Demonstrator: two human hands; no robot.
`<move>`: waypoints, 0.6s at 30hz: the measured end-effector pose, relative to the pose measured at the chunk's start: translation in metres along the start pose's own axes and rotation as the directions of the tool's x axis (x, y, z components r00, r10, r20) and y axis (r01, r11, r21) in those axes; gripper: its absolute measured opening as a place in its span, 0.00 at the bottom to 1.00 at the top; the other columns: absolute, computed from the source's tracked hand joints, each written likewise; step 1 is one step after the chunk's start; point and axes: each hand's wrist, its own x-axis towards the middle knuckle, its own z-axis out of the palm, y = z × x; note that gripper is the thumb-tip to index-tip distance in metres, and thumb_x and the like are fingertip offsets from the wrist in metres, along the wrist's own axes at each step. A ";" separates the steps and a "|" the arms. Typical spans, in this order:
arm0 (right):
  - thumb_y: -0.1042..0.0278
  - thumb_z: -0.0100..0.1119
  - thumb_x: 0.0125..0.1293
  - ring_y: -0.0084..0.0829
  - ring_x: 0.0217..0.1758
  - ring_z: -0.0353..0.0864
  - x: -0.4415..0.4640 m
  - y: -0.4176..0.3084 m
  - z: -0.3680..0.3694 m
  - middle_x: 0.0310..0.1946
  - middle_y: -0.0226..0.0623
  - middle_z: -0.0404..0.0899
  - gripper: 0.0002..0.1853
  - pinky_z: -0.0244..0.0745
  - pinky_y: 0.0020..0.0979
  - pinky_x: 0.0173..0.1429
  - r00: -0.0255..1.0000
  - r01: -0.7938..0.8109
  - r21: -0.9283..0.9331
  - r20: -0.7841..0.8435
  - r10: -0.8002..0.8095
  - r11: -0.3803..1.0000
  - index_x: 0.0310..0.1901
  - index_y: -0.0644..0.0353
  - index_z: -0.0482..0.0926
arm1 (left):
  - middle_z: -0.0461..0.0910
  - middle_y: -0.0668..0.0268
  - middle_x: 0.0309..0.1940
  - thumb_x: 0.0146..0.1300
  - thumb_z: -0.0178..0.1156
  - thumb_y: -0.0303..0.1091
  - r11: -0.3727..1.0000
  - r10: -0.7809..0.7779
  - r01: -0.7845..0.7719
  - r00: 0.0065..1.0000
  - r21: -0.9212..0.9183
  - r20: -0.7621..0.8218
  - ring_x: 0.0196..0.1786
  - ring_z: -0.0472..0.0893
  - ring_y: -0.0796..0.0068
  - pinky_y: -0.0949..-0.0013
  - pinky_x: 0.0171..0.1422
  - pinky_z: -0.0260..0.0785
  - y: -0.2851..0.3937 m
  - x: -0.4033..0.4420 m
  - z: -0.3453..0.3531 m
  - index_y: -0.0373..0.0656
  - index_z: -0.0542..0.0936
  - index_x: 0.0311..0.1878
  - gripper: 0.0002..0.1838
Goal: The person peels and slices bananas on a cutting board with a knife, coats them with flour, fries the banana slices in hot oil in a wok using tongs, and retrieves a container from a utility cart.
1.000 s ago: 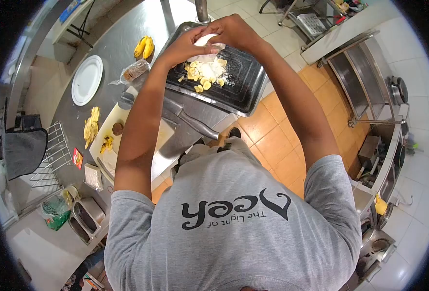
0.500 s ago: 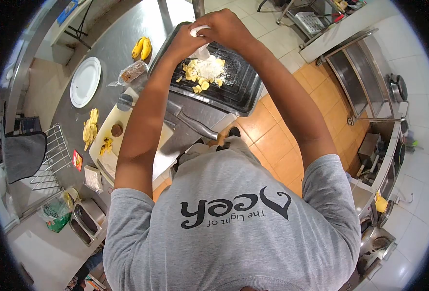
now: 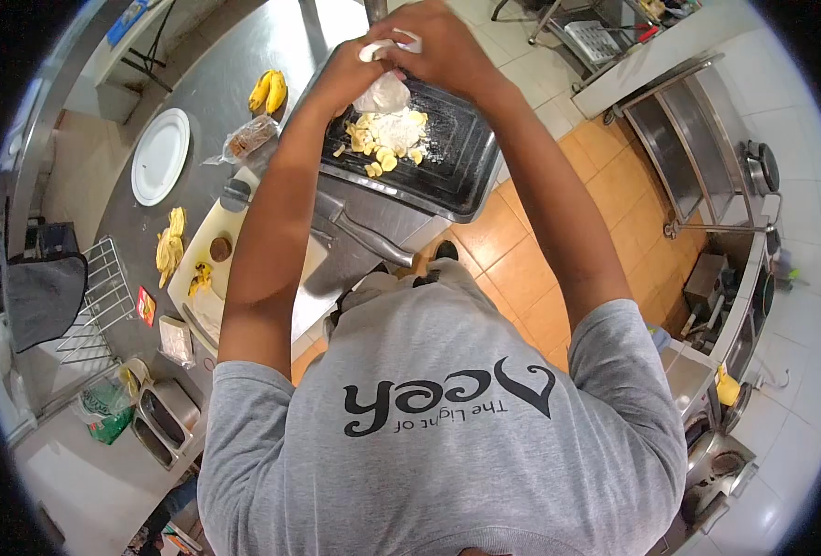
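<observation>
At the far end of a black tray (image 3: 461,176), a white plastic bag (image 3: 384,95) hangs from my two hands, its lower part rounded and full. My left hand (image 3: 343,76) is closed on the bag's neck. My right hand (image 3: 438,48) grips the bag's twisted top, fingers bent around it. Just below the bag, white powder (image 3: 397,130) lies heaped over yellow slices (image 3: 384,161) on the tray, with some powder scattered to the right. Beside the tray's near edge is a large knife (image 3: 373,239), partly hidden by my left forearm.
Left of my left arm are bananas (image 3: 268,92), a wrapped brown item (image 3: 251,138), a white plate (image 3: 161,157), banana peels (image 3: 170,248) and a cutting board (image 3: 208,243) with a brown round piece (image 3: 220,248). A wire rack (image 3: 100,301) stands farther left.
My hands have gathered the bag's top and twisted it closed. The bag now hangs rounded from them, and my right hand has risen slightly.
</observation>
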 end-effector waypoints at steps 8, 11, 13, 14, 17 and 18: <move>0.52 0.75 0.50 0.35 0.46 0.80 -0.055 0.012 0.072 0.41 0.40 0.81 0.34 0.75 0.31 0.52 0.759 -0.610 0.261 -0.079 0.646 0.748 0.53 0.65 0.74 | 0.79 0.68 0.36 0.63 0.64 0.44 0.983 -0.074 0.043 0.983 -0.180 -0.170 0.37 0.78 0.79 0.73 0.44 0.74 -0.025 0.010 -0.011 0.42 0.78 0.47 0.17; 0.47 0.75 0.47 0.40 0.51 0.79 -0.049 0.011 0.092 0.45 0.44 0.80 0.39 0.72 0.34 0.58 0.888 -0.451 0.096 -0.056 0.457 0.887 0.56 0.64 0.73 | 0.79 0.66 0.36 0.64 0.63 0.48 0.977 -0.143 0.094 0.954 -0.190 -0.263 0.37 0.78 0.77 0.71 0.43 0.73 -0.027 0.016 -0.002 0.39 0.77 0.46 0.20; 0.44 0.73 0.46 0.44 0.54 0.78 -0.037 0.009 0.095 0.49 0.48 0.79 0.42 0.70 0.35 0.60 0.897 -0.439 0.126 0.015 0.441 0.889 0.58 0.65 0.72 | 0.79 0.64 0.35 0.62 0.63 0.52 0.976 -0.119 0.048 0.935 -0.214 -0.334 0.34 0.78 0.76 0.71 0.38 0.72 -0.037 0.025 0.003 0.35 0.78 0.46 0.25; 0.43 0.73 0.46 0.44 0.54 0.79 -0.028 0.007 0.094 0.49 0.49 0.80 0.42 0.70 0.36 0.60 0.890 -0.456 0.098 0.050 0.453 0.885 0.58 0.65 0.72 | 0.80 0.62 0.36 0.63 0.62 0.53 0.979 -0.110 0.040 0.931 -0.202 -0.349 0.36 0.78 0.74 0.70 0.39 0.73 -0.041 0.028 0.004 0.33 0.77 0.47 0.27; 0.40 0.72 0.44 0.46 0.48 0.81 -0.012 0.006 0.091 0.44 0.51 0.81 0.39 0.73 0.38 0.55 0.871 -0.481 0.067 0.147 0.468 0.874 0.51 0.66 0.77 | 0.80 0.58 0.38 0.64 0.60 0.53 0.983 -0.132 0.081 0.936 -0.166 -0.325 0.39 0.79 0.72 0.67 0.40 0.74 -0.044 0.033 0.004 0.31 0.76 0.50 0.29; 0.38 0.72 0.42 0.47 0.47 0.82 -0.005 0.002 0.086 0.42 0.51 0.82 0.39 0.74 0.39 0.54 0.859 -0.489 0.013 0.181 0.479 0.872 0.48 0.65 0.79 | 0.80 0.57 0.40 0.64 0.60 0.53 0.984 -0.149 0.107 0.930 -0.140 -0.335 0.40 0.80 0.70 0.67 0.40 0.74 -0.045 0.036 0.003 0.30 0.75 0.52 0.30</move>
